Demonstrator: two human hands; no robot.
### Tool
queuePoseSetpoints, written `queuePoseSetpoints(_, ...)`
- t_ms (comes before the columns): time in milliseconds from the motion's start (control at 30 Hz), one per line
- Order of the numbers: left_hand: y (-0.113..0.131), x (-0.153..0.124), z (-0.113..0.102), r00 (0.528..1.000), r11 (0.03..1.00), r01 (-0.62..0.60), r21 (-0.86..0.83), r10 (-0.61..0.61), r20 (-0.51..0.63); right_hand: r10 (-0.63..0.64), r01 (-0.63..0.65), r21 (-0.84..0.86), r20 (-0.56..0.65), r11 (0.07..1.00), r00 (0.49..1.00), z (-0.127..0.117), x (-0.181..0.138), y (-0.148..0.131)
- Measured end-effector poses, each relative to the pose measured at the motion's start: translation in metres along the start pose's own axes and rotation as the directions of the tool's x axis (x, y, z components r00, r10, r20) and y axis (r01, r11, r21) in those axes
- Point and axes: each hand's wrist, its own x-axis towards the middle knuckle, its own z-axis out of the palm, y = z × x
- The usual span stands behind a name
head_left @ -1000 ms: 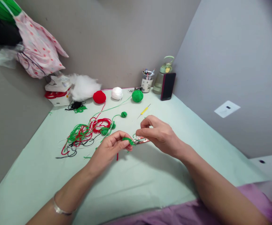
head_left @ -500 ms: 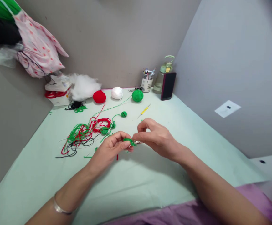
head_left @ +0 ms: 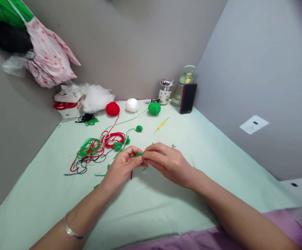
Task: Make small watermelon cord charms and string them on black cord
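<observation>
My left hand [head_left: 126,163] pinches a small green crochet piece [head_left: 139,155] between thumb and fingers, and only its upper edge shows. Against it presses my right hand [head_left: 163,160], its fingers closed together over the piece's right end; what they grip is hidden. A short green yarn end [head_left: 145,168] sticks out below the fingertips. Just behind the right hand a tiny reddish, dark-tipped thing [head_left: 173,146] shows, too small to name. A yellow-handled crochet hook [head_left: 161,125] lies on the table beyond my hands.
Left of my hands lie tangled red, green, white and black yarn [head_left: 90,151] and small green crocheted balls [head_left: 117,146]. Farther back are a red yarn ball [head_left: 112,109], a white one [head_left: 131,105], a green one [head_left: 154,108], stuffing [head_left: 97,98], a pen cup [head_left: 164,96] and a phone [head_left: 188,98].
My right hand has lowered and its fingers have closed over the green crochet piece, covering the shiny bit that showed at its right end. The view has shifted slightly.
</observation>
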Motion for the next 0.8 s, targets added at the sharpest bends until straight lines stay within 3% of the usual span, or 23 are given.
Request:
queuePoseSetpoints(100, -0.001, 0.0, 0.001, 1.0, 0.999, 0.003, 0.037, -0.002, -0.02, -0.026, 0.031, -0.19, 0.033, 0.981, 0.999, 0.004, -0.004, 0.0)
queuePoseSetpoints(233, 0.002, 0.002, 0.002, 0.997, 0.989, -0.048, 0.138, 0.056, -0.054, -0.225, 0.186, -0.309, -0.093, 0.933, 0.97, 0.006, -0.005, -0.003)
queuePoseSetpoints(367, 0.003, 0.003, 0.002, 0.994, 0.984, -0.086, 0.157, 0.095, -0.054, -0.264, 0.226, -0.286, -0.101, 0.931, 0.959, 0.008, -0.005, -0.005)
queuePoseSetpoints(467, 0.002, 0.002, 0.003, 0.996, 0.995, -0.057, 0.082, 0.063, -0.063, -0.283, 0.25, -0.253, -0.105, 0.935, 0.953, 0.011, -0.005, -0.003)
queuePoseSetpoints(633, 0.001, -0.003, 0.008, 0.997, 0.998, 0.007, -0.056, -0.012, -0.08, -0.168, 0.118, -0.233, -0.208, 0.965, 0.964, 0.015, -0.002, -0.002)
queuePoseSetpoints(800, -0.001, -0.001, 0.007, 0.995, 0.998, -0.031, -0.052, 0.026, -0.094, -0.258, 0.227, -0.216, -0.128, 0.95, 0.958, 0.012, -0.001, -0.01)
